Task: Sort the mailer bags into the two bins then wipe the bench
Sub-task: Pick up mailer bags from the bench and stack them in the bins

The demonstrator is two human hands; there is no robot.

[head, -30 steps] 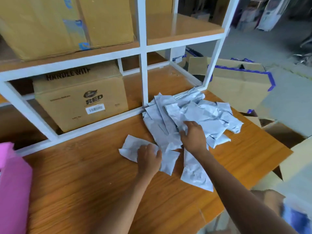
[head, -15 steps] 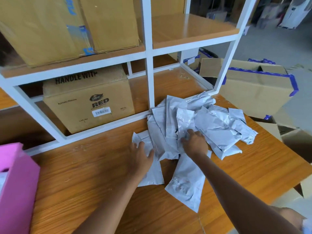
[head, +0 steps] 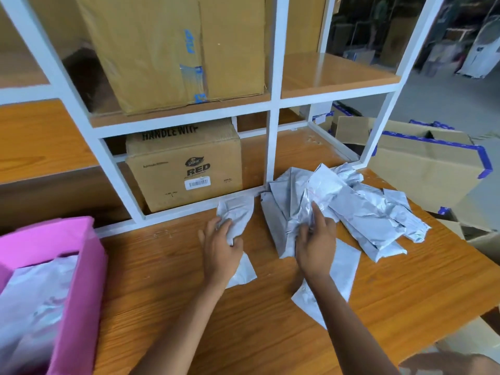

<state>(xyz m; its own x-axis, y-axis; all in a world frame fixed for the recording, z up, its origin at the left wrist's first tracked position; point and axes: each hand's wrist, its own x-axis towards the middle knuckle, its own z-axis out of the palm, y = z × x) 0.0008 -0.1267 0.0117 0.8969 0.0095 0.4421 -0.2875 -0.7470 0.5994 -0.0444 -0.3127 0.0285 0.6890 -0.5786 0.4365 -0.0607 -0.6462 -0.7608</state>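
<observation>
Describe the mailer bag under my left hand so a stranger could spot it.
Find the cardboard box printed RED in the white rack. On the bench in front of its right corner lies a grey mailer bag, gripped by the left hand. Unlike the pile to the right, it lies alone.

Two hands (head: 220,250) (head: 315,244), one pink bin (head: 54,234), two shelved boxes (head: 176,50) (head: 186,169), many mailer bags (head: 365,212)

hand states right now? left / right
Left hand: grips the lone mailer bag.
Right hand: pinches a crumpled bag in the pile.
</observation>
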